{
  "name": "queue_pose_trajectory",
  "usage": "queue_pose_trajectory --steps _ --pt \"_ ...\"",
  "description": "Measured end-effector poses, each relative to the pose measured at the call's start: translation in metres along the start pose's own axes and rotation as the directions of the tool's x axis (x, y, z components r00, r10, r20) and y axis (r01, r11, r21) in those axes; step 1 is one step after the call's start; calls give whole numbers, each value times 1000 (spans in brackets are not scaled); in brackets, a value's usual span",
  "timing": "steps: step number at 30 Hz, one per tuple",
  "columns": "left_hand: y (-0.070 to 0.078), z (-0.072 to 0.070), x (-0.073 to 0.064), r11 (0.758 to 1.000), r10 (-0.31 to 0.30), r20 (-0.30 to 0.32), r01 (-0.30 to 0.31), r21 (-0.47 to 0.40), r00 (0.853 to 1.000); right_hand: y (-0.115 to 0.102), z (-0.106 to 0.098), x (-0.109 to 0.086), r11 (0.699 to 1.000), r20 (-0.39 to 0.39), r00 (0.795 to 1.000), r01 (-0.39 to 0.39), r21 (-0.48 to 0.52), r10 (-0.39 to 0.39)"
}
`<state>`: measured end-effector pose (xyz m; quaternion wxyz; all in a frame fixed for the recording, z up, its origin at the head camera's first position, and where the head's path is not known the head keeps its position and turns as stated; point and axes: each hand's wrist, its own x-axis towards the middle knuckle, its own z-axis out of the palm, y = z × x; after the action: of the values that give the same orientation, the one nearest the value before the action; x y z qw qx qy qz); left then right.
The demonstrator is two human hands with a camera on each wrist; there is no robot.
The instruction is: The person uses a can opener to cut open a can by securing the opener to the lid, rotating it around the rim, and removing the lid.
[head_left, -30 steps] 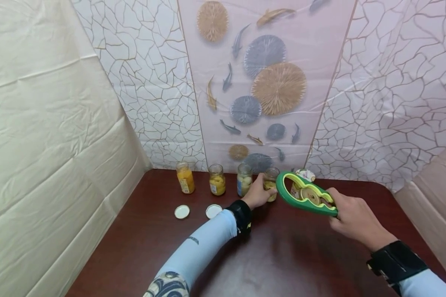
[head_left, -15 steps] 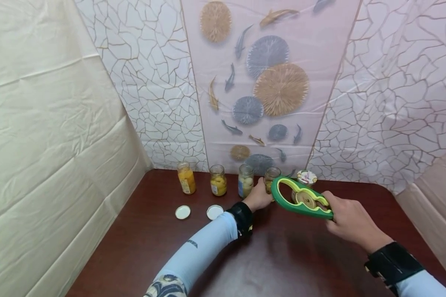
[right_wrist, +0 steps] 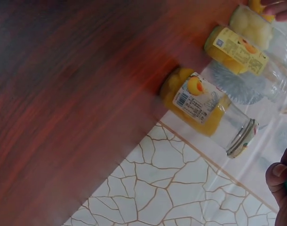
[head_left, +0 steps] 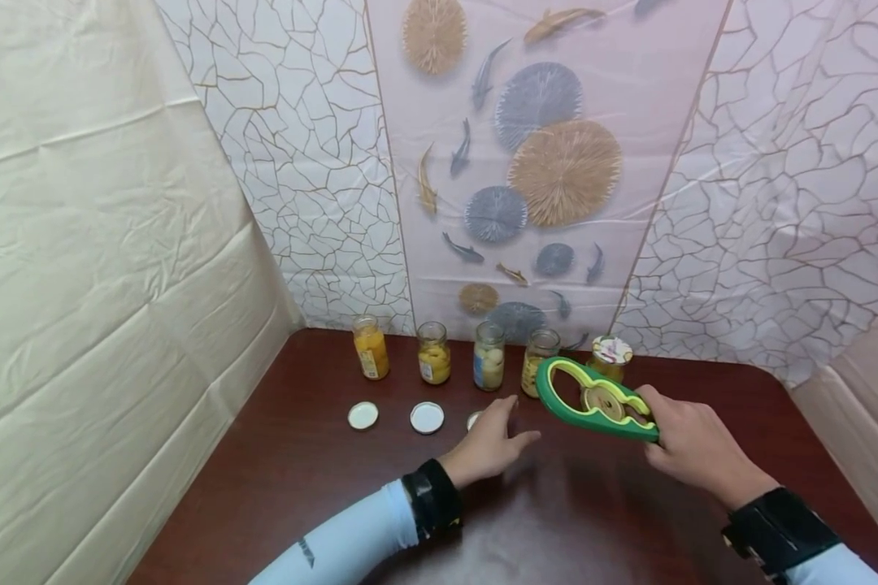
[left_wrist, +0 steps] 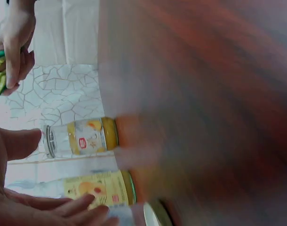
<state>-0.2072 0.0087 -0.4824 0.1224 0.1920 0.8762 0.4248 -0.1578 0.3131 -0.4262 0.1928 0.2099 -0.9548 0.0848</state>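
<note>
1. Fingers of the left hand (head_left: 485, 443), in the lower middle of the head view, reach out loosely with the thumb spread wide, gripping nothing
2. Fingers of the right hand (head_left: 702, 443), at right of the frame, curl firmly round the narrow end of a jar opener (head_left: 588, 418)
3. The opener, right of centre, is a flat elongated loop – dark green outside, lime and scalloped inside – with a round gold-toned disc (head_left: 604, 401) framed in its middle
4. Along the table's far edge, left to right, stand four uncapped clear glass jars: a tall orange-filled jar (head_left: 371, 355), a squatter yellow-filled jar (head_left: 435, 359), a jar of pale round pieces (head_left: 488, 364) and a yellow-labelled jar (head_left: 534, 370), partly behind the opener
5. Right of them, a lidded jar (head_left: 611, 366) wears a patterned cap, its lower part hidden by the opener
6. Before the row lie a left lid (head_left: 362, 415) and a middle lid (head_left: 428, 418), round and white-faced; a third lid (head_left: 472, 420) shows partly behind the left hand – whether they touch, I cannot tell
7. The table (head_left: 593, 528) is glossy, reddish-brown and wood-grained
8. Creased cream cloth (head_left: 117, 284) fills the left; crackle-patterned sheeting (head_left: 300, 122) flanks a pinkish panel (head_left: 541, 171) printed with fish and discs
</note>
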Motion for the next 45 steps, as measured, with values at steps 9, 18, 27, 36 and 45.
queue_pose_trajectory --steps 9,18,27,36,45 --pt "-5 -2 -14 980 85 3 -83 -181 996 -3 0 2 999 -5 999 38 9 -37" --pt "18 0 -18 674 227 59 -113 -730 972 -32 3 3 995 -10 997 77 65 -77" --pt "38 -2 -29 405 450 187 -13 -914 873 -56 3 0 989 -59 992 117 92 -112" --pt "45 1 -36 317 431 160 17 -948 888 -62 2 0 988 -85 991 112 107 -103" --pt "39 -3 -38 321 466 173 16 -947 868 -62 4 0 985 -145 978 158 66 -148"
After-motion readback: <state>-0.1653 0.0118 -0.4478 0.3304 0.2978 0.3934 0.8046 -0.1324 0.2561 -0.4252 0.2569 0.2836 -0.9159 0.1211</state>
